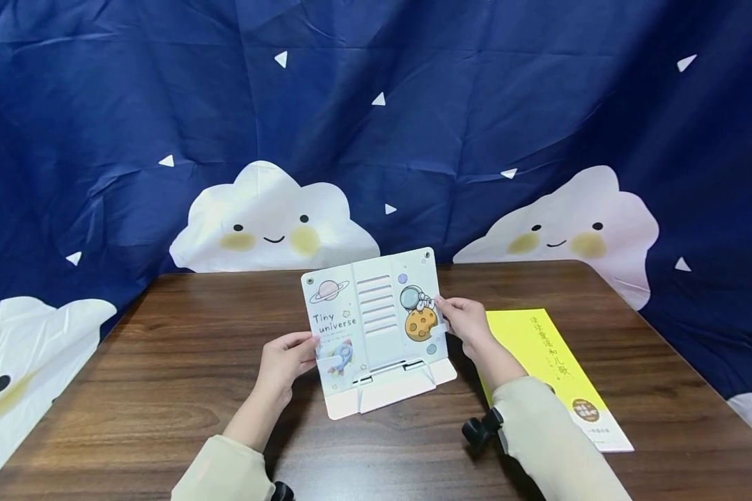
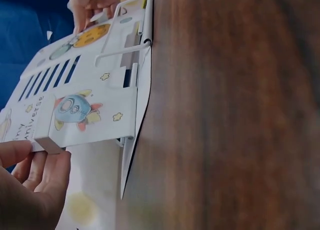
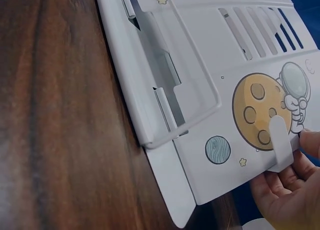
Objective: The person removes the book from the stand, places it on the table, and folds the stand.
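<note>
A white metal book stand [image 1: 379, 292] with "Tiny universe" lettering, a rocket and an astronaut on a moon leans back over the table, tilted a little in the head view. My left hand [image 1: 286, 360] grips its left edge, thumb in front and fingers behind, beside the small side clip in the left wrist view. On the opposite edge my right hand [image 1: 466, 321] pinches it near the astronaut, with curled fingers [image 3: 280, 187] behind the panel by the other clip. Its wire page holder [image 3: 207, 110] stands out over the bottom ledge [image 1: 397, 391].
A yellow book [image 1: 554, 369] with Chinese lettering lies on the brown wooden table [image 1: 163, 390], partly under my right forearm. Behind the table hangs a dark blue curtain [image 1: 413, 139] printed with white clouds.
</note>
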`<state>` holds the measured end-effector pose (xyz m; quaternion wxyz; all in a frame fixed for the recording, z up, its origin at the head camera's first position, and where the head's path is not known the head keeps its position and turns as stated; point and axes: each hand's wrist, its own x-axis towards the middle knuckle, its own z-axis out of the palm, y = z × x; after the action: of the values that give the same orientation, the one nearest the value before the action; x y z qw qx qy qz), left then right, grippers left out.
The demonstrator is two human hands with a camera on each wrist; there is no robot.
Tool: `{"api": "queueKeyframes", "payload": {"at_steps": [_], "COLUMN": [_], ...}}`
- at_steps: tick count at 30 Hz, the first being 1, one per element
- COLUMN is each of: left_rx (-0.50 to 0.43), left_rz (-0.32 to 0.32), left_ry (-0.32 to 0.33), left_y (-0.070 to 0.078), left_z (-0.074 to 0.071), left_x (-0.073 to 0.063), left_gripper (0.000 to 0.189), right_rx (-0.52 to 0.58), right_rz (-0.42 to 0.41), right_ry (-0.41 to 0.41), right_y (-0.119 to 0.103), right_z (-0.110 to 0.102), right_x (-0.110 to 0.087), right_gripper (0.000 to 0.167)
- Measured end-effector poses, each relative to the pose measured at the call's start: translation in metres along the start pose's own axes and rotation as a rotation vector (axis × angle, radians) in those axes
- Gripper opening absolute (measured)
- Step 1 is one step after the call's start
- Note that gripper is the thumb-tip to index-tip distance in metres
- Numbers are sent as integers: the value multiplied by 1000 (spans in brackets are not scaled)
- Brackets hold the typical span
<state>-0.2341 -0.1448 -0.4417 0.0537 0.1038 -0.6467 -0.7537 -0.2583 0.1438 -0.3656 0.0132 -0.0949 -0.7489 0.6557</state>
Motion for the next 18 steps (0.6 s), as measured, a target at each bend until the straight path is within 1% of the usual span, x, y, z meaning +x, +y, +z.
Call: {"api": "queueKeyframes", "payload": {"at_steps": [3,8,12,13,15,18], "left_rx": [8,23,17,9,12,8], "left_rz": [15,29,35,59,72,73], "left_ry": [-10,-57,-90,-120,-136,-145], "left_y": [-2,-3,0,7,9,10], "left_z": [-1,-2,-1,-1,0,0], "left_x": [-3,-7,-14,-21,-26,-30], "left_gripper": [19,20,22,19,19,20], "right_rx": [-12,-56,-64,-62,-57,-73], "right_rz": [0,-2,-4,-7,-5,-1], "right_ry": [-1,8,1,-2,-3,-5], "right_y": [-1,-2,-3,-4,-4,-4], "right_z": [2,4,6,7,8,10], "right_x": [4,10,14,15,16,19], "right_gripper": [34,36,36,37,36,38]}}
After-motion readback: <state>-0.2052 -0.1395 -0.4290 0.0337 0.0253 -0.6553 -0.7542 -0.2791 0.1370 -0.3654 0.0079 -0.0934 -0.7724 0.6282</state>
